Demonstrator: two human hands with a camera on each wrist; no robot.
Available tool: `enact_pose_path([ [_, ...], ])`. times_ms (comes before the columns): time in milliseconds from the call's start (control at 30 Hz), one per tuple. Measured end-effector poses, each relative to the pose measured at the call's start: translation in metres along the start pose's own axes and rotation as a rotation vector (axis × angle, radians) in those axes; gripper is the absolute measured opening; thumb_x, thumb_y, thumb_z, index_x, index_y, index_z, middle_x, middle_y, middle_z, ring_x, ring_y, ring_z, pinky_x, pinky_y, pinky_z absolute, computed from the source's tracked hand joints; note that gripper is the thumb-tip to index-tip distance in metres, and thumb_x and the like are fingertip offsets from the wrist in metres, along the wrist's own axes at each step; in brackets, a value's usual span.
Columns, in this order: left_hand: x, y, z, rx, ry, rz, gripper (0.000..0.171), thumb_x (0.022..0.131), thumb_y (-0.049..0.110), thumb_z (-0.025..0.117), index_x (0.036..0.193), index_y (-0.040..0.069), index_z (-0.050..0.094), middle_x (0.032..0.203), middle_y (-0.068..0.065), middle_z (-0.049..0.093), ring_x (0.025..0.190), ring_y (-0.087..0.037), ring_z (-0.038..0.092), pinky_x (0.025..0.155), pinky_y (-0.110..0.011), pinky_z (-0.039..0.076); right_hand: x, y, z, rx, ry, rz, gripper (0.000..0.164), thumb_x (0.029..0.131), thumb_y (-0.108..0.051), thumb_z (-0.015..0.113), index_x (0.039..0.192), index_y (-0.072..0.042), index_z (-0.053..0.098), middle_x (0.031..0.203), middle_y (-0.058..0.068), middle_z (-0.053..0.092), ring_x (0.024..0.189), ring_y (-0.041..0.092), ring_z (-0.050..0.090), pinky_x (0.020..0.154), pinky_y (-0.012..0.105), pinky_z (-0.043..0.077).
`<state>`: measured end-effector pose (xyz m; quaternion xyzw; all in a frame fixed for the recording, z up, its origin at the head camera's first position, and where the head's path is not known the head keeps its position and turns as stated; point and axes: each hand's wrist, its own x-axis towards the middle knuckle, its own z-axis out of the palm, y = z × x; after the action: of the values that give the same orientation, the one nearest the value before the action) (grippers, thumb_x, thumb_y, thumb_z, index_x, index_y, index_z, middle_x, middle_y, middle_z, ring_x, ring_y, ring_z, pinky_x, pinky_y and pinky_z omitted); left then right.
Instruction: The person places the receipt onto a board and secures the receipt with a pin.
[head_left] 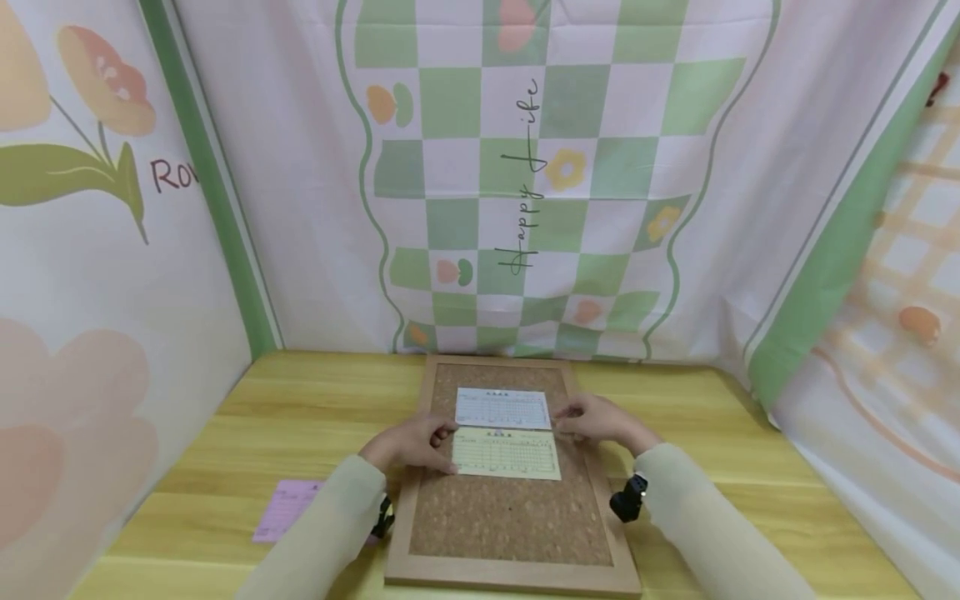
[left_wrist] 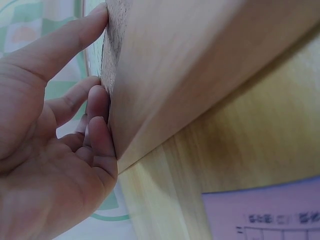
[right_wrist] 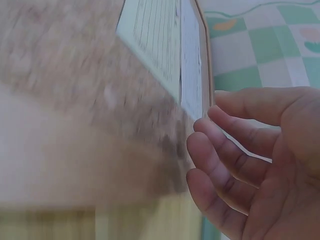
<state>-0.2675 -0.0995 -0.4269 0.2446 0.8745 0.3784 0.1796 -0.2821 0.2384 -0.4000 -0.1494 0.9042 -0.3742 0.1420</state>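
You're working at a yellow wood-grain table [head_left: 330,392]; it's carrying a wood-framed corkboard [head_left: 510,525], running 12 to 6 o'clock, and a pink printed slip [head_left: 283,507], lying near the board at its 8 o'clock.

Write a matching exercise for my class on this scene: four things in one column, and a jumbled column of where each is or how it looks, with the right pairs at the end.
Things
1. Pale blue printed form
2. Pale yellow printed form
3. Pink printed form
4. Cork board

Places and looks
A. On the wood-grain tabletop, left of the board
B. Edged with a wooden frame
C. On the cork, nearer the checked fabric backdrop
D. On the cork, farther from the backdrop

Right pairs: 1-C, 2-D, 3-A, 4-B
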Motion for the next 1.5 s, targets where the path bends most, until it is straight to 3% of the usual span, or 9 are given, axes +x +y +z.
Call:
enact_pose_path([
  [267, -0.001, 0.0, 0.0, -0.016, -0.002, -0.009, 0.07, 0.084, 0.012, 0.083, 0.141, -0.007, 0.048, 0.104, -0.01, 0.051, 0.093, -0.022, 0.044, 0.078, -0.037, 0.038, -0.015, 0.019, -0.013, -0.007, -0.008, 0.049, 0.038, 0.099, -0.011, 0.059, 0.131, 0.01, 0.059, 0.095, 0.015, 0.067, 0.071, 0.021, 0.057, 0.063, 0.04, 0.051],
  [500, -0.001, 0.001, 0.001, -0.01, 0.005, -0.005, 0.069, 0.083, 0.011, 0.083, 0.14, -0.007, 0.049, 0.103, -0.009, 0.051, 0.092, -0.021, 0.044, 0.077, -0.037, 0.038, -0.027, 0.034, -0.019, -0.031, -0.013, 0.025, 0.046, 0.095, -0.011, 0.064, 0.137, 0.005, 0.056, 0.135, 0.026, 0.055, 0.108, 0.033, 0.062, 0.079, 0.046, 0.055],
  [700, 0.0, 0.0, 0.001, -0.007, 0.009, -0.008, 0.068, 0.084, 0.011, 0.083, 0.14, -0.007, 0.049, 0.102, -0.01, 0.05, 0.092, -0.021, 0.043, 0.077, -0.038, 0.037, -0.03, 0.043, -0.016, -0.048, -0.072, -0.088, 0.057, 0.097, -0.012, 0.064, 0.146, 0.008, 0.042, 0.148, 0.032, 0.039, 0.134, 0.053, 0.037, 0.101, 0.061, 0.041],
  [967, -0.003, -0.002, -0.003, -0.014, -0.03, 0.04, 0.074, 0.086, 0.012, 0.08, 0.146, -0.008, 0.042, 0.1, -0.011, 0.047, 0.09, -0.021, 0.043, 0.076, -0.036, 0.036, -0.03, 0.05, -0.011, -0.031, -0.111, -0.143, 0.06, 0.097, -0.008, 0.064, 0.145, 0.015, 0.036, 0.152, 0.038, 0.026, 0.124, 0.055, 0.047, 0.097, 0.056, 0.047],
  [1167, -0.008, -0.006, -0.011, -0.062, -0.077, 0.104, 0.076, 0.09, 0.011, 0.076, 0.151, -0.007, 0.034, 0.116, -0.015, 0.05, 0.101, -0.024, 0.047, 0.084, -0.034, 0.043, -0.031, 0.05, -0.011, -0.053, -0.102, -0.149, 0.059, 0.096, -0.008, 0.065, 0.144, 0.015, 0.038, 0.151, 0.039, 0.026, 0.12, 0.053, 0.05, 0.095, 0.055, 0.048],
  [1300, -0.013, -0.011, -0.017, -0.053, -0.05, 0.121, 0.072, 0.091, 0.015, 0.076, 0.149, -0.004, 0.039, 0.124, -0.017, 0.055, 0.109, -0.028, 0.054, 0.094, -0.041, 0.048, -0.032, 0.051, -0.012, -0.042, -0.105, -0.137, 0.06, 0.097, -0.008, 0.065, 0.145, 0.015, 0.038, 0.15, 0.039, 0.025, 0.121, 0.054, 0.05, 0.095, 0.055, 0.049],
  [1500, -0.031, -0.026, -0.033, 0.029, -0.007, 0.08, 0.062, 0.091, 0.022, 0.076, 0.144, 0.004, 0.05, 0.123, -0.01, 0.061, 0.109, -0.025, 0.058, 0.093, -0.045, 0.049, -0.031, 0.051, -0.012, -0.027, -0.109, -0.134, 0.06, 0.096, -0.008, 0.065, 0.145, 0.014, 0.037, 0.15, 0.04, 0.024, 0.121, 0.054, 0.05, 0.093, 0.054, 0.05],
])
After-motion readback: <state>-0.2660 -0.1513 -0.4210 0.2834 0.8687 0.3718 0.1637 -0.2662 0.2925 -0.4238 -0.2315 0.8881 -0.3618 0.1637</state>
